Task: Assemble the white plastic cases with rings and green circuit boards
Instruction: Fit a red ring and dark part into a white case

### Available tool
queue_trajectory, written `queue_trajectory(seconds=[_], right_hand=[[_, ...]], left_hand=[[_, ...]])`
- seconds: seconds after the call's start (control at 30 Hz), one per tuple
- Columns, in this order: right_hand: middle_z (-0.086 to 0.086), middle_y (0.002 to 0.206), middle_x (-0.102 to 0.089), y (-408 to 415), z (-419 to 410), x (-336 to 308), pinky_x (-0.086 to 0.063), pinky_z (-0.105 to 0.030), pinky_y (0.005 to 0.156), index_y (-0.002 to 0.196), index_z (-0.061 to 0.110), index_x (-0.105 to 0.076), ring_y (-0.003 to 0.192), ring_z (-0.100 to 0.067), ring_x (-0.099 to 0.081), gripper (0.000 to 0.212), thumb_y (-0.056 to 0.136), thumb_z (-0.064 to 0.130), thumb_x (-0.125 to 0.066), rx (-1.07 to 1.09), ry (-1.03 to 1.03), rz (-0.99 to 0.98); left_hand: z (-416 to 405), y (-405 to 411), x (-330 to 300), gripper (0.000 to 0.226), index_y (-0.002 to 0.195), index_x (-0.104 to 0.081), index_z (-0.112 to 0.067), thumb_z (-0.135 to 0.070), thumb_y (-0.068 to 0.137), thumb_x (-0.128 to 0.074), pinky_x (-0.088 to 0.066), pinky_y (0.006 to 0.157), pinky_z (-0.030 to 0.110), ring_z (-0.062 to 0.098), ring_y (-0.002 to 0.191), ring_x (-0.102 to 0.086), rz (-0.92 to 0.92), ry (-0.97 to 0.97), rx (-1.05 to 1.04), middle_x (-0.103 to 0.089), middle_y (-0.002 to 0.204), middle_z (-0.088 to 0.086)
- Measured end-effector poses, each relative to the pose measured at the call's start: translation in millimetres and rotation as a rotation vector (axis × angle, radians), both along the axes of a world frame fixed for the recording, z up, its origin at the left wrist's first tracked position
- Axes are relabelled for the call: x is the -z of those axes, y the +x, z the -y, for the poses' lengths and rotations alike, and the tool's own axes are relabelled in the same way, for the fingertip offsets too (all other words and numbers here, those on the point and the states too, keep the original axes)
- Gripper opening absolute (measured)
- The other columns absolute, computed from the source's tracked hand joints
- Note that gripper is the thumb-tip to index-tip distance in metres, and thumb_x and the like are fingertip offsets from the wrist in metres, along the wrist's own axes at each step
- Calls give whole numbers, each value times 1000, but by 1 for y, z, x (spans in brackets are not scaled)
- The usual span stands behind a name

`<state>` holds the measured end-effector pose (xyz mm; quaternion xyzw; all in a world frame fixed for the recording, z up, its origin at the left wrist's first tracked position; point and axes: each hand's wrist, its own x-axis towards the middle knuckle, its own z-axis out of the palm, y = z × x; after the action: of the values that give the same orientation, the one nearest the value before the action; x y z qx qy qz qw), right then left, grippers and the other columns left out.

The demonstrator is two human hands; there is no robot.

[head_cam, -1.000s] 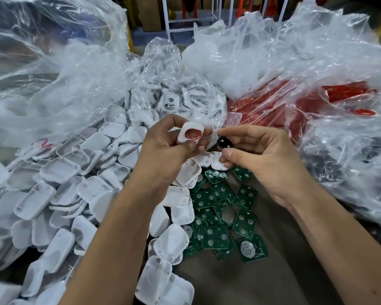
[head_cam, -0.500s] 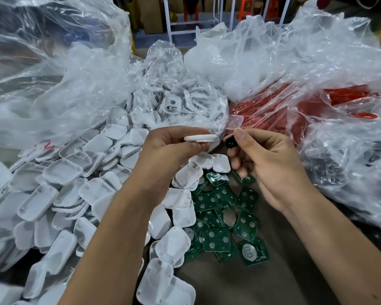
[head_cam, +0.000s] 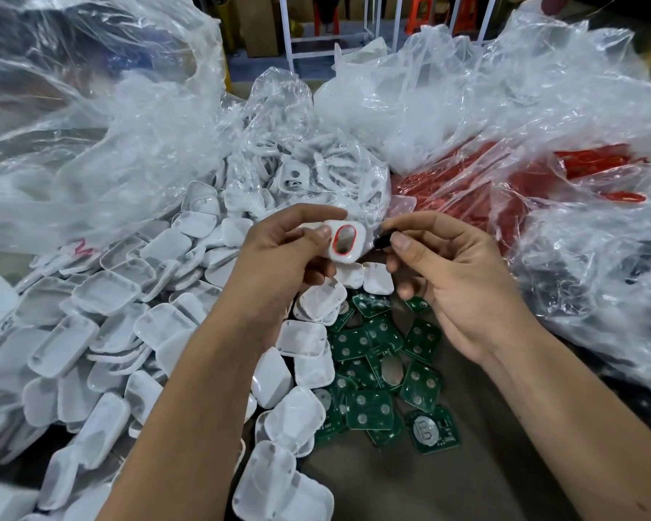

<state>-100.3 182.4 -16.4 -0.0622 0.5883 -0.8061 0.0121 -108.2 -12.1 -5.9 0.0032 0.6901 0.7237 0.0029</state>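
Left hand [head_cam: 279,253] gripping case [head_cam: 344,244], right hand [head_cam: 448,272] beside (pinching)

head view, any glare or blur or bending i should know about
Head view: glare streaks the clear plastic bags, veiling what they hold; wide-angle bending curves the edges; the background racks up top look soft; the white case in the left hand and the green circuit boards are sharp.

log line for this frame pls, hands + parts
left hand: holds white case, red ring fitted | right hand: pinches small black part beside case | green boards: loose pile below
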Motion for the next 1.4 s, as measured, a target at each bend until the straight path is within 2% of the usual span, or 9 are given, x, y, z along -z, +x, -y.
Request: queue_trajectory(seconds=[0.17,0.3,0.43,0.57,0.7,0.83,0.97,1.2,1.4], right_hand=[[-8,82,-67,1,1,0,-46,-23,43,98,15,-77,64,-14,-61,14,87,10,-69,-59,15,23],[-10,77,-66,2,2,2,-47,-22,43,101,13,-75,61,-16,-61,16,96,4,-63,-88,-2,49],[-14,85,-72,1,2,2,-53,-21,49,100,5,-76,68,-18,-67,16,88,11,-67,-149,-87,85],[-13,80,-73,-1,2,7,-57,-24,56,98,7,-79,65,-19,-69,16,90,-4,-70,-63,84,-4],[-18,79,-71,-2,4,11,-61,-30,59,102,5,-70,65,-22,-71,18,91,-9,-72,13,173,-116],[-12,83,-77,-2,4,13,-64,-31,66,97,8,-76,71,-27,-77,19,89,-9,-74,56,192,-179],[-12,89,-79,-3,4,15,-64,-31,74,103,9,-78,81,-31,-79,26,90,-13,-71,31,212,-190],[-9,92,-80,-2,5,14,-65,-31,74,103,11,-79,85,-28,-79,29,89,-14,-71,15,225,-208],[-14,94,-80,-1,5,14,-64,-31,71,106,2,-76,83,-28,-79,21,93,-12,-67,26,141,-124]], left_hand=[[-2,0,-1,22,112,-75,-11,-4,103,-56,-48,56,21,15,56,-56,6,25,-15,-65,80,9],[-2,0,-1,9,99,-66,-9,-6,102,-59,-43,56,26,16,56,-54,19,31,-71,-65,75,8],[-3,1,-2,17,93,-71,-15,-8,103,-58,-45,56,26,16,62,-55,-12,6,-54,-66,81,6],[-2,1,-4,20,95,-75,-16,-8,103,-58,-46,50,22,14,63,-61,-23,37,-62,-69,80,5],[-1,2,-4,21,98,-75,-16,-8,104,-57,-48,45,20,22,58,-70,-43,55,-81,-69,78,6],[-3,2,-2,19,103,-75,-13,-8,105,-57,-55,53,22,25,61,-73,-76,57,-64,-67,81,12],[-5,2,-3,20,103,-75,-10,-1,103,-57,-59,59,27,21,69,-74,-75,84,-38,-68,79,9],[-7,6,-5,24,117,-73,-6,4,99,-60,-62,67,31,17,80,-75,-88,97,44,-70,81,5],[-10,6,-4,26,114,-77,-14,-1,93,-71,-62,66,31,16,79,-73,-124,1,17,-61,78,3]])
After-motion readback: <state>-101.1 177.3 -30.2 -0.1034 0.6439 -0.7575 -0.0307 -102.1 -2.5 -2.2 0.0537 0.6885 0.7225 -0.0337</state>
